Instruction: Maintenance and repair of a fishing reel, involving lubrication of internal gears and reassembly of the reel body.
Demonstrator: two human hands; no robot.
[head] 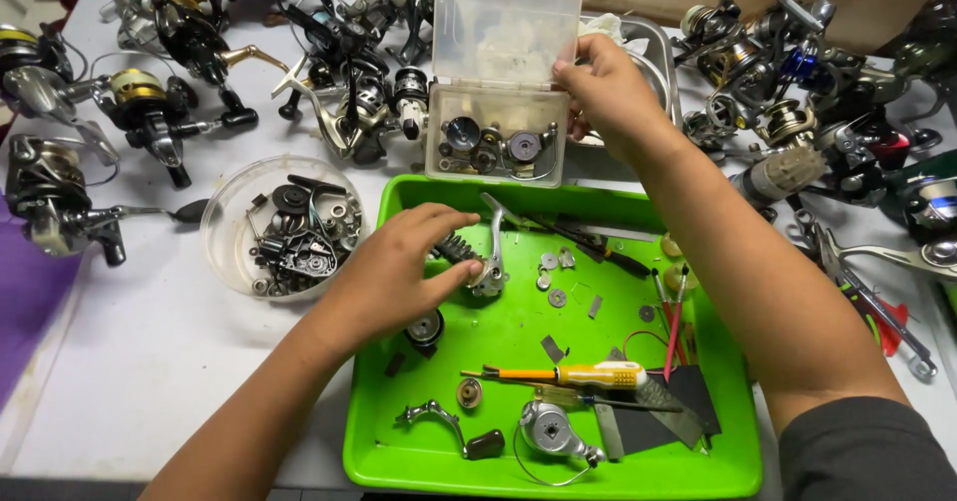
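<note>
Left hand (394, 267) grips reel part (477, 262) above green tray (399, 451), containing loose pieces; right hand (603, 87) pinches open parts box (498, 127) behind tray, steadying it.

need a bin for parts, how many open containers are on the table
4: a green tray in front, a round clear tub to its left, a clear lidded box behind it, and a metal tray behind the box. Reels may hide more.

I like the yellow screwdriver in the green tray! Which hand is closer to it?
Left. The left hand rests in the green tray, just up-left of the yellow screwdriver. The right hand is far up, holding the clear parts box beyond the tray.
</note>
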